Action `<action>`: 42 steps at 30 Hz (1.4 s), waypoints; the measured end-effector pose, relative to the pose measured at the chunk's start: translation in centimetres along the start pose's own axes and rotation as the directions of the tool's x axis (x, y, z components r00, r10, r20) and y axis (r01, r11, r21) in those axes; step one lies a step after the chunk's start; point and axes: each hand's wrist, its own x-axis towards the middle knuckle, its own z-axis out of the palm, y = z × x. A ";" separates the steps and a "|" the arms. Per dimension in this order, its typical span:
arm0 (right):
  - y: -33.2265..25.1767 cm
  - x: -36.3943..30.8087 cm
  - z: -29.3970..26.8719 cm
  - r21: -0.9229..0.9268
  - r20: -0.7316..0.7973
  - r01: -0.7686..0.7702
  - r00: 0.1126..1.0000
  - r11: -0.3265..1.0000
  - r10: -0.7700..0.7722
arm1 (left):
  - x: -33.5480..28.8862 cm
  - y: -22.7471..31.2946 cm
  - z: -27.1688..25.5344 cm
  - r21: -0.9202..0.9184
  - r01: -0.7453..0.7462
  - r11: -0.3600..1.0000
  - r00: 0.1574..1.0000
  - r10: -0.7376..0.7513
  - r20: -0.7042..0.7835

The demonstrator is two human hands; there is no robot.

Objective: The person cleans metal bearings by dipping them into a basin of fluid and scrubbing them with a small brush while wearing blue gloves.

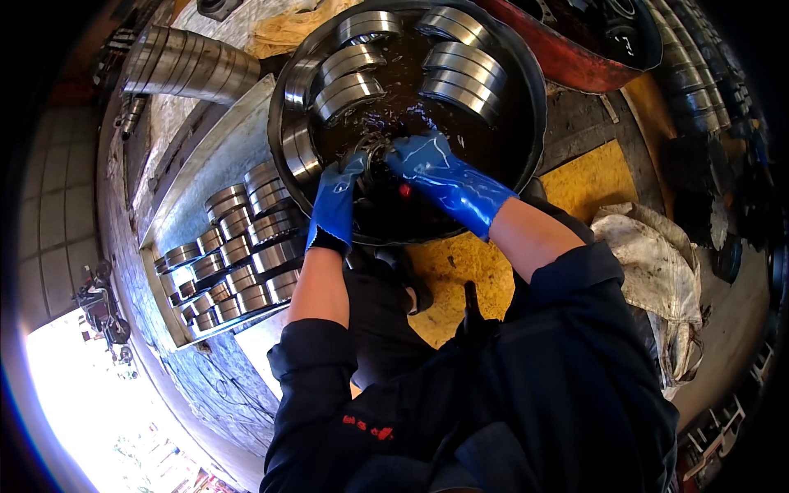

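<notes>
My left hand (335,197) and my right hand (444,177), both in blue rubber gloves, reach into a round dark tub (538,107) of dark liquid. Between them they grip a dark, wet metal bearing (376,153), seen only in part. My left fingers close on its left side, my right fingers on its right. Shiny steel bearings stand in the tub: a group at the far left (348,94), another at the far right (463,89), and one by the left wall (301,150).
Left of the tub, a tray (168,329) holds rows of steel bearings (246,238). Beyond it lies a long stack of rings (193,66). A red tub (575,70) stands at the far right, a dirty white sack (645,255) on the right. Yellow board (460,271) lies below.
</notes>
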 end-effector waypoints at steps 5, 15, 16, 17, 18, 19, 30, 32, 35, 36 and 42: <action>4.1 0.1 3.6 0.199 -0.011 -0.193 0.980 0.961 0.199 | 1.1 -0.9 0.4 -0.011 -0.030 0.999 0.999 0.030 0.042; 6.5 -0.5 3.1 0.528 0.372 -0.443 0.888 0.725 0.272 | -0.8 3.4 1.8 0.138 0.161 0.977 0.985 -0.150 -0.089; 6.4 -0.6 2.6 0.521 0.365 -0.450 0.886 0.725 0.287 | -0.6 3.1 1.7 0.232 0.165 0.959 0.984 -0.143 -0.106; 6.6 -1.0 2.4 0.509 0.357 -0.461 0.881 0.727 0.309 | -0.6 3.6 2.1 0.229 0.162 0.960 0.985 -0.142 -0.102; 6.8 -1.1 2.0 0.497 0.348 -0.474 0.876 0.727 0.333 | -0.7 4.1 2.7 0.203 0.179 0.963 0.983 -0.164 -0.087; 7.0 -1.5 1.7 0.485 0.337 -0.489 0.869 0.725 0.362 | -0.8 4.5 3.3 0.177 0.196 0.965 0.980 -0.186 -0.071; 8.0 -6.1 -5.5 0.696 0.089 -0.434 0.843 0.572 0.531 | -0.4 3.9 9.2 0.729 0.273 0.627 0.962 -0.189 -0.198; 7.6 -6.0 -7.5 0.475 0.006 -0.622 0.710 0.623 0.704 | -0.9 4.0 9.2 0.710 0.262 0.654 0.965 -0.180 -0.190; 3.8 -7.3 -9.1 0.556 -0.459 -0.422 0.562 0.715 0.689 | -2.3 3.5 8.0 0.684 0.249 0.686 0.969 -0.176 -0.177; 2.6 -6.2 -9.0 0.468 -0.376 -0.464 0.666 0.752 0.644 | -3.4 1.6 5.3 0.741 -0.061 0.668 0.996 0.084 0.006; 0.3 -9.1 -4.1 0.658 0.013 -0.107 0.991 0.746 0.131 | -0.2 1.2 4.7 0.067 0.199 0.978 0.973 -0.206 0.105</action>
